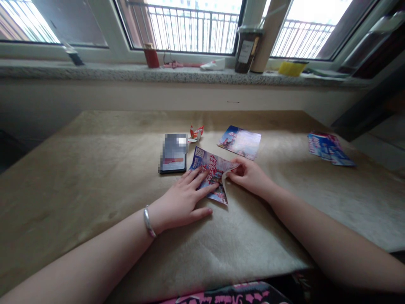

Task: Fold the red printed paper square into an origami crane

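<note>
A colourful printed paper sheet (205,164) with a QR code in its upper left corner lies in front of me. My left hand (190,196) rests flat across its left part, fingers spread, pressing it to the table. Between the thumb and fingers of my right hand (249,175) is the sheet's right edge, lifted and curling so its pale underside shows. A phone (173,154), its screen pixelated, lies just left of the sheet. Behind the phone stands a small folded red and white paper piece (196,133).
A second printed sheet (242,141) lies farther back, and several more leaflets (330,150) are piled at the right. The table (95,177) ends at a wall under a stone windowsill (110,75), which carries a red container (151,57), a dark lidded jar (247,50) and a yellow item (291,68).
</note>
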The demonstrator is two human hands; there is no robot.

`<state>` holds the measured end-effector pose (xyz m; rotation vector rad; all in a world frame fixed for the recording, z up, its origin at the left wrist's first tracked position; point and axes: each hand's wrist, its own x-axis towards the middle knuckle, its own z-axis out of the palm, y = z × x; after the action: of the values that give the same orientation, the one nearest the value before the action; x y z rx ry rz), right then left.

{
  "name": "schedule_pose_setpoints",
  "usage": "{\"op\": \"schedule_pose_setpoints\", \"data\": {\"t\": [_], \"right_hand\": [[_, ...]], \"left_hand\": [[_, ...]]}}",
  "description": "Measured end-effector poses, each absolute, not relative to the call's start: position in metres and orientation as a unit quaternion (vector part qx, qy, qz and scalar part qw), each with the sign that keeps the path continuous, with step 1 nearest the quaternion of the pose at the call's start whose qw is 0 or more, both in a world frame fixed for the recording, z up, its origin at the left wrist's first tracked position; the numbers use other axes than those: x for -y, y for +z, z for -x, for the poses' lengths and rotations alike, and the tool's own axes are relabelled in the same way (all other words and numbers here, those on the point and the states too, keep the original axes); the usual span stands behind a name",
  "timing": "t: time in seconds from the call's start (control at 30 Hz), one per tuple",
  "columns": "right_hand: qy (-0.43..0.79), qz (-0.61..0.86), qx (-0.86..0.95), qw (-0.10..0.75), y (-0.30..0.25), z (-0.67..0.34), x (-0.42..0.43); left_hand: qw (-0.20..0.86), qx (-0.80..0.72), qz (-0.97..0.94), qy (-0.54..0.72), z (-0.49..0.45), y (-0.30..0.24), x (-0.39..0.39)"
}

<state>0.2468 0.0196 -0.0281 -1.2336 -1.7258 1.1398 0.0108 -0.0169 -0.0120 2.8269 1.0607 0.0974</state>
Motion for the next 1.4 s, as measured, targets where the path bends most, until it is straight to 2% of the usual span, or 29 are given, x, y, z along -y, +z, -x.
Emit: {"op": "schedule_pose_setpoints", "data": {"t": [0.17,0.27,0.43,0.77,1.03,1.27,1.4], "right_hand": [[0.444,0.472,0.677,0.35,-0.027,-0.249,-0.019],[0.386,0.498,0.7,0.337,-0.02,-0.245,-0.013],[0.276,0.523,0.763,0.261,0.004,-0.235,0.0],[0.263,0.559,0.756,0.216,0.022,-0.233,-0.005],[0.358,0.562,0.684,0.296,0.012,-0.234,-0.011],[0.472,0.532,0.607,0.353,0.004,-0.239,-0.012],[0.45,0.519,0.632,0.36,0.003,-0.243,-0.008]], "left_hand": [[0.052,-0.36,-0.93,0.058,-0.012,-0.01,0.017],[0.055,-0.367,-0.926,0.076,-0.013,-0.007,0.017],[0.057,-0.39,-0.914,0.097,-0.017,-0.004,0.021],[-0.017,-0.375,-0.926,0.052,-0.03,0.011,0.033],[0.015,-0.411,-0.912,-0.012,-0.039,0.041,0.039],[-0.016,-0.442,-0.896,0.048,-0.051,0.034,0.035],[-0.026,-0.415,-0.906,0.082,-0.049,0.031,0.039]]}}
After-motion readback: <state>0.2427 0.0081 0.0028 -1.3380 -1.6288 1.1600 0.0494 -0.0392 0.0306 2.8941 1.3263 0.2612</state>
